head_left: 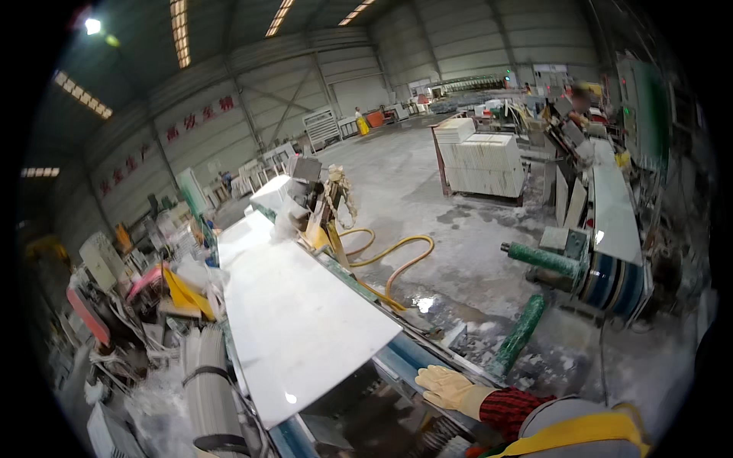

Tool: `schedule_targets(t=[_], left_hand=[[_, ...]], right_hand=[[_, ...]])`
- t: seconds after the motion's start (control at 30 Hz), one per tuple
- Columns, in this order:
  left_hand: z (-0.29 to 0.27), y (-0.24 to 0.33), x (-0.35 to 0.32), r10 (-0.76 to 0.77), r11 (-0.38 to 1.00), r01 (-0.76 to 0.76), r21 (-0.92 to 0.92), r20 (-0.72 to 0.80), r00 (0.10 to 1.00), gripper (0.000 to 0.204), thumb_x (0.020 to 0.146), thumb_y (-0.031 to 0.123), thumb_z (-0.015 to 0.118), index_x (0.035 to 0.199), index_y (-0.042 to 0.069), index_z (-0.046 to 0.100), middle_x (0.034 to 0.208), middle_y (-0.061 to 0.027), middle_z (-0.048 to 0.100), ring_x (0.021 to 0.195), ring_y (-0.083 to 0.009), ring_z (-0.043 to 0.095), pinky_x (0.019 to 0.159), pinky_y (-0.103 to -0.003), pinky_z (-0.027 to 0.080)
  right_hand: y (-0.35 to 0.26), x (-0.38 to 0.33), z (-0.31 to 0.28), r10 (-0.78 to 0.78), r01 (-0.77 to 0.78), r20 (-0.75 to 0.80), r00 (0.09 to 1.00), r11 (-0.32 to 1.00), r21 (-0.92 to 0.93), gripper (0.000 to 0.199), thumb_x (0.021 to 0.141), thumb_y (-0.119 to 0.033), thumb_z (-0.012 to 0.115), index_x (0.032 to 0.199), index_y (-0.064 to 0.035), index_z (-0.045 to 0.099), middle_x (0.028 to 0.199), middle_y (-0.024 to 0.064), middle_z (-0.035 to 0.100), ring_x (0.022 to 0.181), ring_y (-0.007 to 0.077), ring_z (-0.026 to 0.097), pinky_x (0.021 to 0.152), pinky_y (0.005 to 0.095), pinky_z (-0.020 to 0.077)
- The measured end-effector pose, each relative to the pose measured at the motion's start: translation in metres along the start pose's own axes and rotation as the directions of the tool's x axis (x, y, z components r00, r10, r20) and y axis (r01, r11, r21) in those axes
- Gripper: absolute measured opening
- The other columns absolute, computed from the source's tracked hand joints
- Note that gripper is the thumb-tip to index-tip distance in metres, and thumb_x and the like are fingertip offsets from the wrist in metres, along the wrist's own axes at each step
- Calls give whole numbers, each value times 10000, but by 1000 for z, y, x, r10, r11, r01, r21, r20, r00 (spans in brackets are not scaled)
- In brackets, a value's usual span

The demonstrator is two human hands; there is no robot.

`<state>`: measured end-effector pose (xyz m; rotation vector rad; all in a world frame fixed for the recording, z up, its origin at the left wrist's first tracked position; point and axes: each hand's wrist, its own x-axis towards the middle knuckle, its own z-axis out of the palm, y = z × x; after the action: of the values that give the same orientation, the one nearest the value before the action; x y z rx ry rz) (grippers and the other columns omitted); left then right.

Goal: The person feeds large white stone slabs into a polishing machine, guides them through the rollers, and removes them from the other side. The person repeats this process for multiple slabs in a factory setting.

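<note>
My right hand (pixel 452 388), in a cream-coloured glove, lies with fingers stretched out over the side rail at the near end of a conveyor. Nothing shows in its grasp. A large white slab (pixel 294 317) lies flat on the conveyor to the left of this hand, apart from the fingers. Beside the slab's near right corner, a blue belt (pixel 416 365) shows close to my fingertips. A red and black checked sleeve (pixel 508 408) covers my right wrist. My left hand cannot be made out in this view.
Grey bundled sheets (pixel 205 389) stand left of the conveyor. A yellow hose (pixel 416 243) loops over the wet floor. Green cylinders (pixel 519 332) jut out at right, near a second conveyor with a white slab (pixel 617 217). Stacked white slabs (pixel 485 164) stand farther back.
</note>
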<state>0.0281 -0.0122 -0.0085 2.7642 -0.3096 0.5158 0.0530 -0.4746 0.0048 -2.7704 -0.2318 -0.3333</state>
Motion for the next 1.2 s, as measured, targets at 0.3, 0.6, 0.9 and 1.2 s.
schedule_targets(t=[0.3, 0.6, 0.9, 1.2], left_hand=[[-9, -8, -2, 51, 999, -51, 0, -45, 998, 517, 1115, 307, 530, 1514, -20, 561, 1537, -271, 572, 1425, -439, 534, 1228, -515, 396], [1, -16, 0, -18, 999, 19, -30, 32, 999, 557, 1117, 338, 527, 1553, -9, 527, 1605, -266, 508, 1512, -431, 441, 1294, -525, 299], [7, -15, 3, 67, 997, -67, -24, 9, 998, 537, 1118, 340, 531, 1487, -47, 583, 1550, -278, 560, 1482, -442, 478, 1294, -521, 301], [19, -27, -7, 207, 978, -207, -7, -22, 978, 528, 1092, 326, 598, 1447, -65, 605, 1497, -310, 587, 1428, -464, 523, 1252, -535, 357]], right_hand=[[-20, -6, -12, -68, 60, -112, 991, 996, -71, 456, 1003, -291, 630, 1405, -84, 572, 1482, 176, 554, 1385, 401, 499, 1217, 479, 385], [-11, -9, -4, -120, 114, -216, 969, 993, -37, 416, 983, -257, 655, 1351, -71, 592, 1440, 193, 588, 1305, 387, 552, 1158, 469, 434], [-5, -40, -6, -118, 123, -255, 960, 992, 1, 389, 973, -218, 660, 1325, -60, 610, 1417, 193, 600, 1319, 407, 553, 1171, 483, 436], [1, -48, -4, -193, 220, -263, 945, 972, 77, 374, 943, -157, 657, 1289, -32, 590, 1356, 202, 583, 1226, 413, 567, 1096, 496, 472]])
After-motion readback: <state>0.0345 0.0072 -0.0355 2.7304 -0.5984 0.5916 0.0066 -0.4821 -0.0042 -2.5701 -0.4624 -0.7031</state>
